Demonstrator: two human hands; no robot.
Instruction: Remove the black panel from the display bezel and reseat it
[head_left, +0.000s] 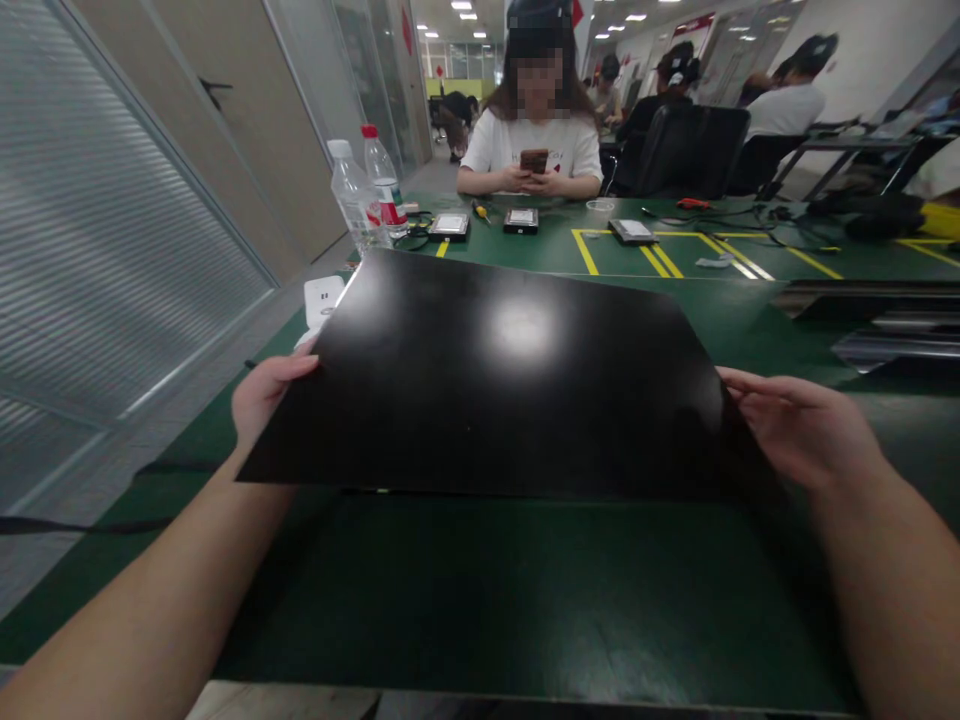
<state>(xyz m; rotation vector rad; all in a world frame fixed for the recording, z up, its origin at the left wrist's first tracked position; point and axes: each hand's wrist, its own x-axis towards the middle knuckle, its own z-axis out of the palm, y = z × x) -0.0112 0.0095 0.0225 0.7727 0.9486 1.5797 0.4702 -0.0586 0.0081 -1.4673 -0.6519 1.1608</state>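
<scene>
A large glossy black panel (495, 380) is held up above the green table (525, 600), its near edge raised and a ceiling light reflected in its middle. My left hand (262, 395) grips the panel's left edge, thumb on top and fingers hidden beneath. My right hand (799, 425) holds the right edge, thumb and fingers closed along it. Both forearms reach in from the bottom corners.
Two water bottles (367, 195) and a white box (322, 298) stand at the left. Several small black devices (521, 220), tools and cables lie on the far table beyond. A person across holds a phone (534, 160). Dark metal parts (885, 320) lie at the right.
</scene>
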